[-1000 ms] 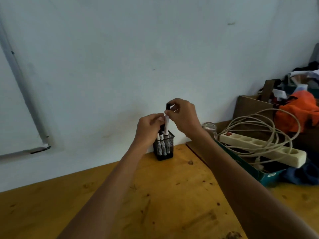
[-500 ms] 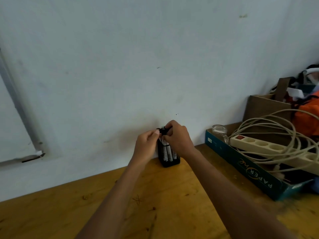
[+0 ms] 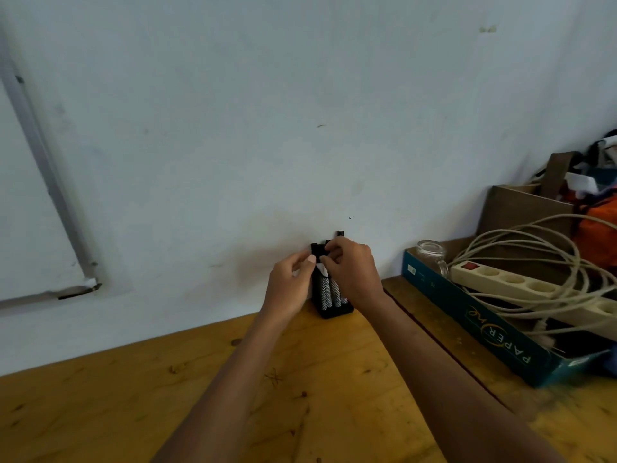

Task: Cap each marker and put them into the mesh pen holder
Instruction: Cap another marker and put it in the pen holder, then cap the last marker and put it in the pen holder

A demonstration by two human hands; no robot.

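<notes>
The yellow-brown wooden desk (image 3: 133, 412) is matt, with a knotted grain scuffed by dark marks. The black metal mesh pen holder (image 3: 330, 304) looks dull and finely perforated. The white plastic markers with black caps (image 3: 316, 249) in it are smooth. At the right, a clear glass jar (image 3: 432, 253) glints, a cream plastic power strip (image 3: 494, 282) has a soft sheen, and the teal printed cardboard box (image 3: 444, 302) is matt.

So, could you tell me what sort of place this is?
Probably a workroom or storage corner: a scuffed wooden table against a plain wall, a paper box holding a power strip, and a whiteboard at left.
</notes>
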